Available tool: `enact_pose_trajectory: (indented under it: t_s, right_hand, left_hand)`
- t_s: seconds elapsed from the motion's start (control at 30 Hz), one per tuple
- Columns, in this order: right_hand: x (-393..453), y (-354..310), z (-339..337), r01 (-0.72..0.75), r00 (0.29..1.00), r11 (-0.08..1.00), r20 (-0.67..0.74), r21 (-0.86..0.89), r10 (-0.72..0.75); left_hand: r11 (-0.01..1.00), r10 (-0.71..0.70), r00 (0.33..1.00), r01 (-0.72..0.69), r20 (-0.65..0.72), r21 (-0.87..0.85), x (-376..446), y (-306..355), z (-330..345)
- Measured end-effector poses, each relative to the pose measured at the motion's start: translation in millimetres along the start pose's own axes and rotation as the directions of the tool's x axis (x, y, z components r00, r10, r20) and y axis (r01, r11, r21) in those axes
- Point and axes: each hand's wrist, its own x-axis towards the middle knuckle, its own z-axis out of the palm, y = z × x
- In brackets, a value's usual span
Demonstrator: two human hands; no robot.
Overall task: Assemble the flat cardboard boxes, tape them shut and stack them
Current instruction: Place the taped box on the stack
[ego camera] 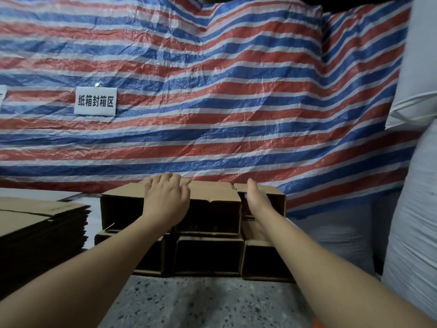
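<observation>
Against the striped tarp, our left hand [166,197] lies flat, fingers spread, on the top box [170,209] of the stack; our right hand [256,200], straight-fingered, presses its end. Empty cardboard should be light but crushable, so we'd hold the stiff corners, not the flaps.

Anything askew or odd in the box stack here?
Slightly. The top row sits unevenly on the bottom row: its right box is offset with a gap. Left hand rests flat on top.
</observation>
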Motion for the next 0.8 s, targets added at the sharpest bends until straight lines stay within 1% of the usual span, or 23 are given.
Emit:
enact_pose_trajectory:
  t_s: [0.13, 0.2, 0.3, 0.37, 0.47, 0.53, 0.6, 0.7, 0.8]
  right_hand:
    - [-43, -35, -16, 0.06, 0.997, 0.998, -0.039, -0.008, -0.06]
    - [-67, -52, -24, 0.121, 0.99, 0.992, -0.074, 0.029, -0.119]
    - [-105, -72, -34, 0.229, 0.958, 0.971, -0.19, 0.069, -0.213]
    - [-129, -80, -38, 0.288, 0.93, 0.955, -0.259, 0.067, -0.262]
    - [-161, -88, -41, 0.351, 0.908, 0.932, -0.274, 0.086, -0.317]
    - [-181, -97, -43, 0.372, 0.896, 0.925, -0.292, 0.078, -0.336]
    - [-198, -107, -41, 0.381, 0.898, 0.923, -0.263, 0.06, -0.353]
    - [-213, -121, -30, 0.382, 0.908, 0.923, -0.204, 0.046, -0.366]
    - [-221, -130, -4, 0.383, 0.92, 0.922, -0.117, 0.059, -0.374]
  left_hand:
    - [0.992, 0.03, 0.998, -0.035, -0.046, -0.12, -7, 19, -46]
    - [0.978, 0.046, 0.997, -0.057, -0.06, -0.199, -14, 31, -74]
    - [0.94, 0.095, 0.993, -0.115, -0.076, -0.322, -33, 47, -120]
    - [0.917, 0.145, 0.985, -0.169, -0.092, -0.362, -50, 55, -148]
    - [0.894, 0.205, 0.975, -0.22, -0.081, -0.389, -74, 59, -184]
    - [0.885, 0.234, 0.97, -0.238, -0.06, -0.399, -86, 58, -206]
    - [0.895, 0.241, 0.97, -0.235, -0.032, -0.379, -93, 52, -225]
    - [0.936, 0.226, 0.974, -0.217, 0.0, -0.277, -91, 27, -246]
    - [0.976, 0.156, 0.986, -0.146, 0.051, -0.16, -86, -11, -257]
